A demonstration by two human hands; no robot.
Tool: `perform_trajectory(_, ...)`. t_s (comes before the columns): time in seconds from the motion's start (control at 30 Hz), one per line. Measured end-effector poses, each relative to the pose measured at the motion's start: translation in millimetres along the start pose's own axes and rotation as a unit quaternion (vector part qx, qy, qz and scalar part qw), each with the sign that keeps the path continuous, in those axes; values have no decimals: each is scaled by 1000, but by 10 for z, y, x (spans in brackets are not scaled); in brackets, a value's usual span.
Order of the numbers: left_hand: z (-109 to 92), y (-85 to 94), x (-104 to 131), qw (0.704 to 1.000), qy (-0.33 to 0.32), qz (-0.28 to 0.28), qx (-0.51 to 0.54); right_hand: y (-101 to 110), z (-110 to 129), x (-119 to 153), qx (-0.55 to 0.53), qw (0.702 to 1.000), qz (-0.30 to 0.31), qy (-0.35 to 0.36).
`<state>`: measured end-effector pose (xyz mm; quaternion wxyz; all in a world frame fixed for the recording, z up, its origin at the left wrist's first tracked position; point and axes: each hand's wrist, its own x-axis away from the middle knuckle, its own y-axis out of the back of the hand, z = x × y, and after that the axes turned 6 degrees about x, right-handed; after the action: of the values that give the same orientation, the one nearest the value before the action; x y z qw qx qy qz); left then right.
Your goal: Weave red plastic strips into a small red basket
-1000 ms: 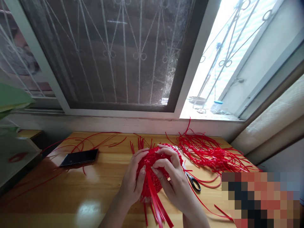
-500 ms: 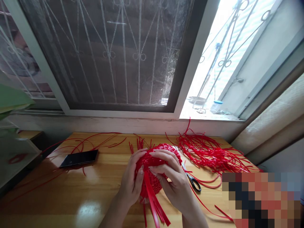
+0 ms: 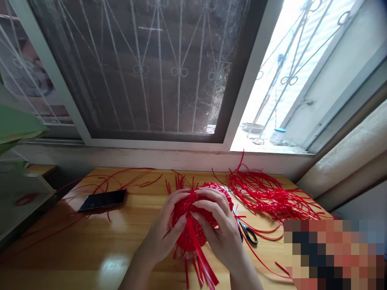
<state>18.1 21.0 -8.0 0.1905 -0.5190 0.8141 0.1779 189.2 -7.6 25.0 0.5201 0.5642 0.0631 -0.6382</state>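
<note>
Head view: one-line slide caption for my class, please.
Left hand and right hand hold a red woven piece at a wooden table, scissors and red strips nearby.

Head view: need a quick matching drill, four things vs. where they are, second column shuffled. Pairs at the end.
Things
1. Woven red piece
2. Phone
3. Scissors
4. Blue-lidded container

Places
A. On the window sill
B. On the table, just beyond the outer side of the right hand
C. Between the left hand and the right hand
D. On the left part of the table, beside thin red strands

Pairs: 1-C, 2-D, 3-B, 4-A
</note>
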Motion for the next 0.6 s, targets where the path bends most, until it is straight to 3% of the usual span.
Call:
perform_trajectory(0.17,-67,45,11,999,-13,36,-13,-38,55,-11,-4,1000,1,6)
perform_trajectory(0.37,-81,31,-13,998,-17,33,-57,16,108,-40,-5,999,29,46)
perform_trajectory(0.5,-97,52,-26,997,-23,42,-64,33,131,-35,-35,998,48,17)
perform_trajectory(0.6,-84,50,-13,997,-10,46,-67,2,112,-24,-52,999,14,1)
